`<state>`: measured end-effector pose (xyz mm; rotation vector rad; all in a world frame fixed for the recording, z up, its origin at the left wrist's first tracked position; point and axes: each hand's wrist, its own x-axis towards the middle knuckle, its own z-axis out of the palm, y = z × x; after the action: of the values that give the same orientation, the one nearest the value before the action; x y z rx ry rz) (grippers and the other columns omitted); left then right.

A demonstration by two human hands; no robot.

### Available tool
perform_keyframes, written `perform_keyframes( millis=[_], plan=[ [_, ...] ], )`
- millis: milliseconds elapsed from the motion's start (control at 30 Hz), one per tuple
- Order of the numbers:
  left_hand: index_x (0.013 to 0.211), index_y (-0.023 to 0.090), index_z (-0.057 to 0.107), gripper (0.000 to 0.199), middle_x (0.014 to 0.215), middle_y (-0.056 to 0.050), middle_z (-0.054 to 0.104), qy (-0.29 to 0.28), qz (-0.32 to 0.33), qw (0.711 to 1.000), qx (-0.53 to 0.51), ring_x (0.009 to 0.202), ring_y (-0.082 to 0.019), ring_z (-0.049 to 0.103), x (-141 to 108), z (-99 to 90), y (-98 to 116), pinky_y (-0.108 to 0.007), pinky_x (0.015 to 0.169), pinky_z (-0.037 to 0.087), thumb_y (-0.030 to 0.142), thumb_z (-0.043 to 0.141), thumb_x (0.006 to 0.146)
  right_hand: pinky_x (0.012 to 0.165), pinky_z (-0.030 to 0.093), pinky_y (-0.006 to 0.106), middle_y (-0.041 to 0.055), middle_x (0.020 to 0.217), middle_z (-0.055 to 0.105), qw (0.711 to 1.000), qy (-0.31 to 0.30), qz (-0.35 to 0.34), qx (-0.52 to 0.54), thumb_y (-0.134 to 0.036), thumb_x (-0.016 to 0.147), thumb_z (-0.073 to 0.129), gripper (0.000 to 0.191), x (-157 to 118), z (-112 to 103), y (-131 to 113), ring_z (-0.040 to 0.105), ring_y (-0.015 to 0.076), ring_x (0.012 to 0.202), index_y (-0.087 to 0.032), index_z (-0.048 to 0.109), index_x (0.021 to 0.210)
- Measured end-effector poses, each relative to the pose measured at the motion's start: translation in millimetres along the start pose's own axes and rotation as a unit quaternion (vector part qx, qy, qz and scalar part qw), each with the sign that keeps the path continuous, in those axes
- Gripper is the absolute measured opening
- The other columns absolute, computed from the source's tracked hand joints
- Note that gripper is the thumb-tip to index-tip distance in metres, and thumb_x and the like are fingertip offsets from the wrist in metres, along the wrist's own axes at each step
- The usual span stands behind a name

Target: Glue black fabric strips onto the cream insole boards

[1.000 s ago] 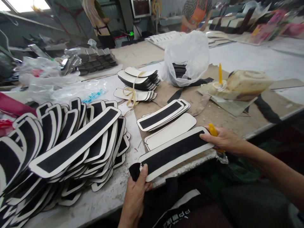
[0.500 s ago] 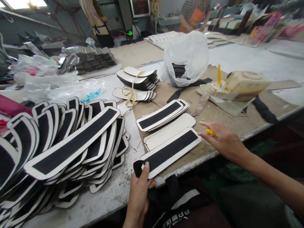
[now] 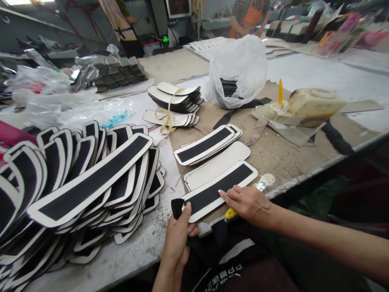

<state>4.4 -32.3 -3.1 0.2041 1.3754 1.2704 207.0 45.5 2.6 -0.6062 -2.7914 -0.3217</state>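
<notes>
My left hand (image 3: 178, 237) pinches the near left end of a white curved-edge panel (image 3: 252, 172) with its thumb on top. A black strip (image 3: 209, 197) lies along the middle of that panel, and a small black flap (image 3: 177, 207) sticks out by the thumb. My right hand (image 3: 251, 205) is closed around a brush with a yellow handle (image 3: 231, 213) and whitish bristles (image 3: 269, 181). Its fingertips touch or hover just over the panel's near edge. Behind lie a plain white panel (image 3: 219, 164) and a short stack of panels with black centres (image 3: 203, 147).
A large overlapping pile of black-and-white panels (image 3: 91, 182) covers the table's left. Tied panels (image 3: 176, 99), a plastic bag (image 3: 240, 69) and a stained container (image 3: 317, 105) with a yellow nozzle (image 3: 280, 93) stand farther back. Two people stand beyond the table.
My right hand has moved left and nearer, from the panel's far right end to its near edge, and the brush bristles now show. My left hand keeps its hold.
</notes>
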Motion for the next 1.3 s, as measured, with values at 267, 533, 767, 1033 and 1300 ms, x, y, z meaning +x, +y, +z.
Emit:
perform_keyframes(
  millis=[267,533,767,1033,1300],
  plan=[
    [0.069,0.019,0.039,0.042,0.046,0.013,0.026,-0.004,0.000,1.000,-0.009,0.038,0.000,0.018,-1.6,1.0,1.3,-0.016,0.037,0.019,0.041,0.075,0.066,0.047,0.040,0.028,0.0082,0.075,0.064,1.000,0.005,-0.015,-0.006,-0.002,0.087,0.038,0.032,-2.9,5.1,-1.6,0.056,0.0171,0.063,-0.004,0.061,0.110],
    [0.068,0.020,0.037,0.039,0.050,0.012,0.026,-0.008,0.023,0.999,-0.029,0.040,-0.001,0.020,-8.3,-1.6,4.4,-0.017,0.038,0.021,0.035,0.073,0.070,0.058,0.045,0.027,0.0054,0.074,0.061,0.996,0.057,0.071,0.023,-0.023,0.092,0.049,0.027,-13.2,-22.2,19.4,0.057,0.0154,0.064,-0.008,0.059,0.112],
    [0.074,0.018,0.044,0.037,0.057,0.009,0.037,0.012,0.019,0.999,-0.031,0.044,-0.002,0.031,-12.9,-1.8,8.6,-0.017,0.039,0.026,0.035,0.076,0.068,0.055,0.041,0.027,0.0022,0.069,0.059,0.868,-0.045,0.455,0.194,-0.060,0.079,0.056,0.043,-31.4,-40.4,76.0,0.055,0.0168,0.060,-0.018,0.063,0.086],
    [0.062,0.018,0.041,0.041,0.045,0.012,0.026,0.000,-0.041,0.992,-0.119,0.040,-0.001,0.019,-11.9,8.2,27.3,-0.017,0.038,0.023,0.033,0.079,0.064,0.040,0.014,0.018,-0.0093,0.057,0.030,0.488,0.010,0.523,0.699,-0.054,0.071,0.069,0.044,-21.5,-43.2,76.2,0.019,0.0027,0.044,-0.020,0.040,0.070],
    [0.062,0.019,0.038,0.045,0.046,0.014,0.019,-0.005,0.029,0.995,-0.092,0.037,0.000,0.014,14.5,22.7,58.7,-0.016,0.036,0.019,0.041,0.078,0.064,0.040,0.012,0.019,-0.0103,0.054,0.028,0.551,0.006,0.507,0.663,-0.058,0.069,0.068,0.049,12.1,-42.6,120.8,0.020,0.0027,0.042,-0.020,0.037,0.068]
  ],
)
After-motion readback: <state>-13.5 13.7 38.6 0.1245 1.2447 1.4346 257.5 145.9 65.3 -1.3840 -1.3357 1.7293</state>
